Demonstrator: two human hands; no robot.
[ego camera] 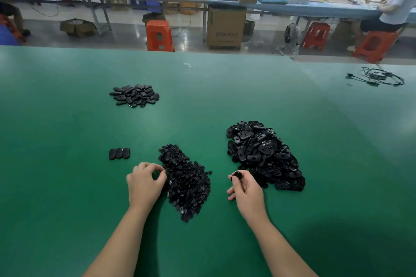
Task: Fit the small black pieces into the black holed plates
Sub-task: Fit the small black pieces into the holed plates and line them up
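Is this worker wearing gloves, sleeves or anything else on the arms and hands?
No. The left hand and right hand are both bare, with no gloves or finger covers. Both forearms are uncovered up to the bottom of the picture, with no sleeve edge in view. No watch, ring, bracelet or wrist strap shows on either.

The green table top point(202, 96) looks like smooth matt rubbery mat with a soft sheen. The holed plates point(263, 153) right of centre look like glossy black plastic, same for the small pieces point(186, 182). Orange stools point(159, 35) up top: shiny plastic. Boxes point(225, 27): plain brown cardboard.
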